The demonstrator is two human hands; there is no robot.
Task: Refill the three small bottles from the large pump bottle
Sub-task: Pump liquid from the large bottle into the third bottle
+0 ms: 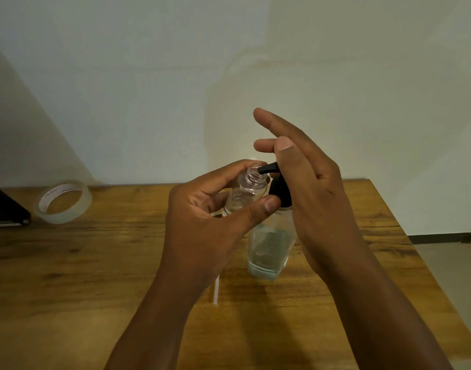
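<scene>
Person stood at a wooden table (95,263); left hand (202,231) gripped 1 small clear bottle (245,193), thumb across its front and fingers curled behind, held in the air just left of the pump bottle; cap off, threaded mouth open; long axis tilted, mouth pointing up and to the right, toward the black nozzle (266,169), whose tip sat at the rim or just inside it; bottle looked nearly empty, though clear liquid would be hard to see; right hand (317,198) lay over the black pump head (279,190), thumb and fingers straight, seemingly pressing, not wrapped round anything; large pump bottle (269,247) stood upright on the table beneath that hand, long axis vertical, nozzle pointing left; only a shallow layer of liquid showed at its base; progress, as a judgement: filling of this bottle was under way and looked early; the other 2 small bottles were not in view, so I could not tell whether they were done; capping also left; the low level in the big bottle might not serve all 3; elsewhere, a roll of clear tape (64,201) lay at the far left of the table, next to a dark object (5,209) at the edge; a thin white strip (216,291) lay below the left wrist.
</scene>
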